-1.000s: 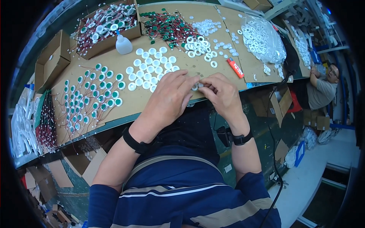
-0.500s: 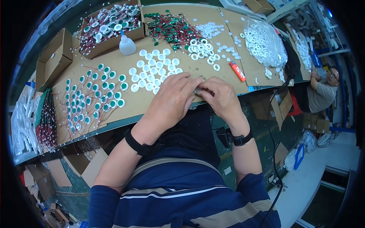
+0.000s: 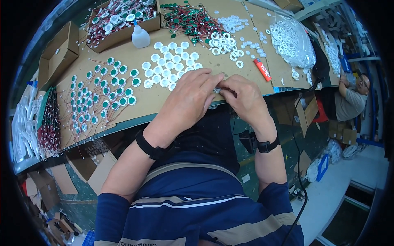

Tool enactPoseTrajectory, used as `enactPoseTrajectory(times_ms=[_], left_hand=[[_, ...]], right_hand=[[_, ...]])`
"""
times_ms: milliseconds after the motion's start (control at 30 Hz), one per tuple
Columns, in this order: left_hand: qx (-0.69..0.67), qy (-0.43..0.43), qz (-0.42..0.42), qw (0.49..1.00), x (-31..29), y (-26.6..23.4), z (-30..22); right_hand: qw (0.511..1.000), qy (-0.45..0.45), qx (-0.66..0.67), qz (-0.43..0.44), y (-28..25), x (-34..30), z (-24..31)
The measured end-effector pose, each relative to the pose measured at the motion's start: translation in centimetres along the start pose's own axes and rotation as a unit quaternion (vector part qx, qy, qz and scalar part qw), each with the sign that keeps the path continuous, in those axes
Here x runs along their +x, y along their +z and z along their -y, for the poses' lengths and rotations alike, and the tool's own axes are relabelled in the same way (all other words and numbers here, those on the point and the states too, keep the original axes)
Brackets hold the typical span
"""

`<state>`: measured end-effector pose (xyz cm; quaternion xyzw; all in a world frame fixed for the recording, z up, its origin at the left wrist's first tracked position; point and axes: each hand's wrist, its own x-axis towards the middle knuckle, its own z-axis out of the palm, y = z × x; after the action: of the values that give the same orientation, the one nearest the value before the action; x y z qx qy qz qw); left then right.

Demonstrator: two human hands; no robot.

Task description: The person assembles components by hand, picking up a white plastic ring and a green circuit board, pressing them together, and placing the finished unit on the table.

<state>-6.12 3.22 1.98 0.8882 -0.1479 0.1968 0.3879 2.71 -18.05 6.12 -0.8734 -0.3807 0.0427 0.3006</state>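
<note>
At the table's near edge my two hands meet, fingertips pinched around a small white round part [image 3: 216, 90], mostly covered by the fingers. My left hand [image 3: 186, 94] holds it from the left, back of the hand upward. My right hand [image 3: 246, 98] grips it between thumb and bent forefinger. Just beyond the left hand lie rows of white round caps [image 3: 166, 73]. Further left are several white caps with green discs [image 3: 105, 91] and thin red wires. White rings [image 3: 225, 44] form a loose pile beyond the hands, beside small translucent white discs [image 3: 232, 23].
A white squeeze bottle [image 3: 140, 37] stands by a full cardboard box [image 3: 123, 38]. Green discs with red wires [image 3: 192, 22] lie heaped at the back. To the right are a red lighter [image 3: 262, 69] and a clear bag of rings [image 3: 292, 43]. A co-worker [image 3: 353, 98] sits far right.
The view has shifted a little, so the table's things sit higher in the picture. My hands stay together on the small part, with slight finger movement.
</note>
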Motion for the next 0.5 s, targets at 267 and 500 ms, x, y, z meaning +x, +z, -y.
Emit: enactPoseTrajectory(times_ms=[267, 500], left_hand=[[-0.001, 0.002, -0.011, 1.000, -0.15, 0.20, 0.16], [0.003, 0.010, -0.014, 1.000, -0.12, 0.21, 0.23]], right_hand=[[1.000, 0.006, 0.006, 0.001, 0.23, -0.11, 0.43], [0.998, -0.018, 0.049, -0.043, 0.69, -0.47, -0.13]])
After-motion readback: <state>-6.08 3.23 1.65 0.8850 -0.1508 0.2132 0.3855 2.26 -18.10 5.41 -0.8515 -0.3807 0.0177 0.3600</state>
